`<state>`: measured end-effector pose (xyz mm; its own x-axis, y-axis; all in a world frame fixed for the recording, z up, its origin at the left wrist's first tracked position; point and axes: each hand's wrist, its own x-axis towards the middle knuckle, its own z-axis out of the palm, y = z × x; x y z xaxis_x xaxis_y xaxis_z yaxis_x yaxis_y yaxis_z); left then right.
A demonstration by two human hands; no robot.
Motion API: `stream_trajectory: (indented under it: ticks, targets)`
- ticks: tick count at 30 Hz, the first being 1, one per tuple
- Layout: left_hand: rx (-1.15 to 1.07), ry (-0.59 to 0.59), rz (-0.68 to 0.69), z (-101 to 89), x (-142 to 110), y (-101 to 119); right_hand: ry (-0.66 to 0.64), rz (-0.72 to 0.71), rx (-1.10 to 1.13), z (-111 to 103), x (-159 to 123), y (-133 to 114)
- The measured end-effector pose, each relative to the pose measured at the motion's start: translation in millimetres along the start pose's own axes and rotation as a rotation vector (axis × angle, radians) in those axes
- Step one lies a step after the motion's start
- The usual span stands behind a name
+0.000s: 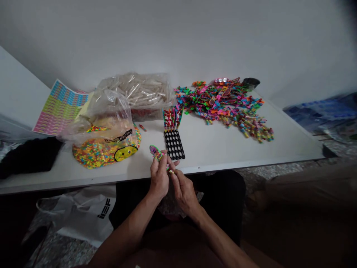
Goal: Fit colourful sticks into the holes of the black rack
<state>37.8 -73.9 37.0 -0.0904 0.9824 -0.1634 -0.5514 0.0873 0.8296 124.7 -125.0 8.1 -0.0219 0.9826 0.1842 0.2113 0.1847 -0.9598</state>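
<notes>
My left hand (159,178) is closed around a small, brightly coloured toy skateboard (155,152), whose rounded end sticks out past my fingers. My right hand (185,190) pinches at the near end of the same toy, where small coloured parts show between the fingertips. Exactly what those parts are cannot be made out. Just beyond my hands lies a black tray with rows of holes (175,146). Slim, colourful pieces (172,118) stand along its far edge. One small candy-filled tube (142,127) lies on the table to the left of the tray.
A clear bag of coloured candy beads (97,152) sits at left, with a bag of empty clear tubes (139,89) behind. Sticker sheets (61,108) lie far left. Toy skateboards (217,98) are heaped at right, near many filled tubes (253,126). A white bag (83,212) hangs below.
</notes>
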Motion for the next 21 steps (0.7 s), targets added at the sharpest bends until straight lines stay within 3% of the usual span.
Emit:
stream_trajectory:
  ticks: [10, 17, 21]
  targets:
    - [0.066, -0.010, 0.035, -12.0, 0, -3, -0.085, 0.072, 0.084, -2, 6, 2]
    - [0.119, -0.272, -0.027, -10.4, 16, 21, -0.448, 0.125, 0.194, -45, 37, -18]
    - [0.196, -0.394, -0.081, -10.3, 33, 34, -0.531, 0.186, 0.233, -52, 50, -19]
